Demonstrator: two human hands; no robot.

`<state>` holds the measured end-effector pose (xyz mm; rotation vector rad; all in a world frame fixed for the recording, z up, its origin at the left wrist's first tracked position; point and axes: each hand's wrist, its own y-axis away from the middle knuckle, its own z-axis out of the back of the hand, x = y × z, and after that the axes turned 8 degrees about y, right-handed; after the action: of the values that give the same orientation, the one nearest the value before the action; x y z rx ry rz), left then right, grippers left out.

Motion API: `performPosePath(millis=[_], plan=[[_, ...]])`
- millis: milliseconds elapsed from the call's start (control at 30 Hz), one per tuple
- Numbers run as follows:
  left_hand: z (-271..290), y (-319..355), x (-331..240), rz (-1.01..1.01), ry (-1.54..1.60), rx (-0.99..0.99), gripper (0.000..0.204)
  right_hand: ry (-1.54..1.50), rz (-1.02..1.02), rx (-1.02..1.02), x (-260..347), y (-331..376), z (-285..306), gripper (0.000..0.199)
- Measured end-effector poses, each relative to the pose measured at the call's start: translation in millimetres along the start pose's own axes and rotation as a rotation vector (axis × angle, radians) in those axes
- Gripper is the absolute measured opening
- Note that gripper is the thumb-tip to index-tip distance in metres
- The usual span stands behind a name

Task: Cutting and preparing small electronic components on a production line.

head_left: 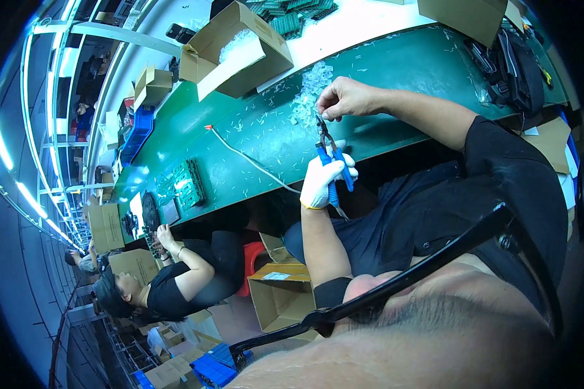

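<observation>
My left hand (pixel 319 184), in a white glove, is wrapped around the handles of blue-handled pliers (pixel 322 137), whose dark jaws point up towards my right hand. My bare right hand (pixel 344 98) pinches its fingertips together just above the jaws. Whatever lies between those fingertips is too small to make out. Beside and beyond the right hand, a heap of small clear plastic pieces (pixel 315 81) rests on the green table (pixel 253 139). Many thin clear slivers are scattered around the heap.
An open cardboard box (pixel 266 45) with clear pieces stands beyond. Green boards (pixel 188 183) lie further left, a pale hose (pixel 253 162) crosses the table, and a black bag (pixel 516 74) sits at right. A co-worker (pixel 182 279) at left holds a dark part.
</observation>
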<state>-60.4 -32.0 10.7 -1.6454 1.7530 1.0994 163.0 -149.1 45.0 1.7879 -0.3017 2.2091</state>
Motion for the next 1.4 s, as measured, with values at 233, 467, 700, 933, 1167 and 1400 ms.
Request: performPosePath(millis=[233,467,700,933,1167,1400], plan=[[-15,3,-8,0.027,-0.137,-0.109,0.051,-0.002,-0.022,0.045,-1,2,7,0.008],[-17,2,-12,-0.014,-0.19,-0.189,0.047,0.054,0.003,0.077,0,5,19,0.012],[3,3,-11,-0.112,-0.008,-0.138,0.05,0.798,-0.098,0.109,-26,1,50,0.021],[10,1,-11,-0.089,-0.08,-0.091,0.057,0.934,0.218,-0.139,-28,-39,2,0.022],[13,4,-5,-0.07,-0.014,-0.08,0.057,1.031,0.215,-0.243,-58,-48,-12,0.016],[13,12,-6,-0.031,0.096,-0.096,0.059,0.377,0.062,-0.056,-5,-32,-3,0.013]])
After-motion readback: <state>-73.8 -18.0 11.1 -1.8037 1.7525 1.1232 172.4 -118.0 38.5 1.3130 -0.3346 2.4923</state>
